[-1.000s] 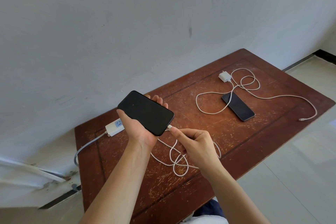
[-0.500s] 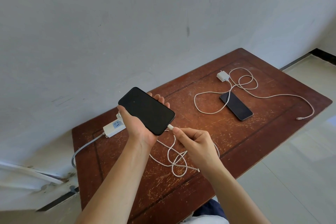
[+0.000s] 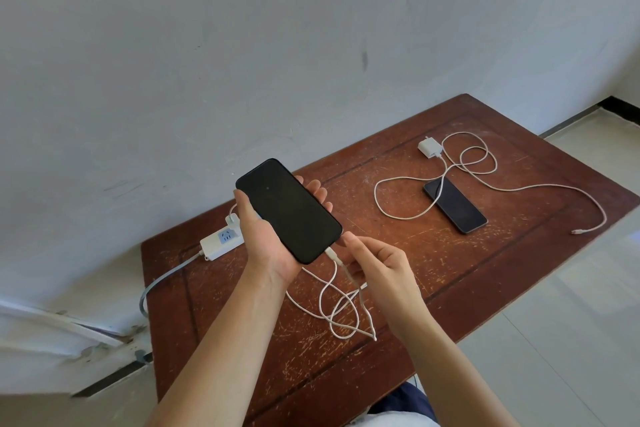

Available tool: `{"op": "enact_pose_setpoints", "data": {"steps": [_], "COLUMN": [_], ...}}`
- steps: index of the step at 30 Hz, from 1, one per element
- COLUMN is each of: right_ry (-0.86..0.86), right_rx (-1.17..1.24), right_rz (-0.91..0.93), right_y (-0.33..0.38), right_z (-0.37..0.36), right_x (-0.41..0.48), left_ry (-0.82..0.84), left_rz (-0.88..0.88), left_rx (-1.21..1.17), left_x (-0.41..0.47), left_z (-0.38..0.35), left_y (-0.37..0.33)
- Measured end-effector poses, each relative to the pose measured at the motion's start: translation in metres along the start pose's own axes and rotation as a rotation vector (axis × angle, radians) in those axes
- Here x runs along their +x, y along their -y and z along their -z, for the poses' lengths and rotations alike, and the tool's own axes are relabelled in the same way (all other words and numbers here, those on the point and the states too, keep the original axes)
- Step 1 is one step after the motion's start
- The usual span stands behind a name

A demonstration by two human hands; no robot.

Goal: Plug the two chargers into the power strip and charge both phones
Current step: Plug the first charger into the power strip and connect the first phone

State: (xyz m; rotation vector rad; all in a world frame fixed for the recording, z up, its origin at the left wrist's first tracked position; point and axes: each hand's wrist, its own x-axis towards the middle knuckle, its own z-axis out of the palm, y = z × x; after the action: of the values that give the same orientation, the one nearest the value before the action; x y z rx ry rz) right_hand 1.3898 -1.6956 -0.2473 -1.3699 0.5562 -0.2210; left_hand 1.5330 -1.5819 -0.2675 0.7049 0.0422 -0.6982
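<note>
My left hand (image 3: 268, 253) grips a black phone (image 3: 289, 210) above the brown table (image 3: 433, 270), screen up and dark. A white cable's connector (image 3: 330, 253) sits in the phone's bottom port. My right hand (image 3: 381, 270) hovers just beside it, fingers loose and off the connector. That cable coils on the table (image 3: 341, 315) and leads to a white charger (image 3: 232, 219) plugged into the white power strip (image 3: 221, 243). A second white charger (image 3: 430, 148) lies unplugged at the far right. Its cable loops over a second black phone (image 3: 455, 205), and its free end (image 3: 577, 231) rests near the right edge.
The power strip's grey cord (image 3: 162, 282) drops off the table's left side to the floor. A white wall stands directly behind the table. Pale tiled floor (image 3: 554, 340) lies to the right. The table top is scratched.
The connector has gone fully into the held phone's port, and my right fingers have loosened from it. My left hand keeps the phone in nearly the same place.
</note>
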Motion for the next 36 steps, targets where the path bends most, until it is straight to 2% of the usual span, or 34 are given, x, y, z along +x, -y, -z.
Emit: {"op": "enact_pose_setpoints", "data": {"steps": [7,11,15,27,36], "right_ry": [-0.001,0.018,0.014,0.014,0.0], "right_rx": [0.05,0.055,0.06,0.091,0.069], "right_rz": [-0.049,-0.056,-0.065,-0.082,-0.09], "right_y": [-0.001,-0.002,-0.002,-0.002,-0.001], "right_z": [-0.003,-0.004,-0.004,-0.004,-0.005], "right_x": [0.005,0.006,0.009,0.01,0.011], "left_ry": [-0.053,-0.139,-0.155,-0.116,-0.014], "left_rz": [0.03,-0.01,-0.021,-0.019,0.069], "left_rx": [0.007,0.048,0.051,0.059,-0.018], "left_x": [0.0,0.002,0.002,0.005,0.005], "left_z": [0.005,0.004,0.003,0.005,0.013], "left_y": [-0.002,0.001,0.001,0.0,-0.005]}}
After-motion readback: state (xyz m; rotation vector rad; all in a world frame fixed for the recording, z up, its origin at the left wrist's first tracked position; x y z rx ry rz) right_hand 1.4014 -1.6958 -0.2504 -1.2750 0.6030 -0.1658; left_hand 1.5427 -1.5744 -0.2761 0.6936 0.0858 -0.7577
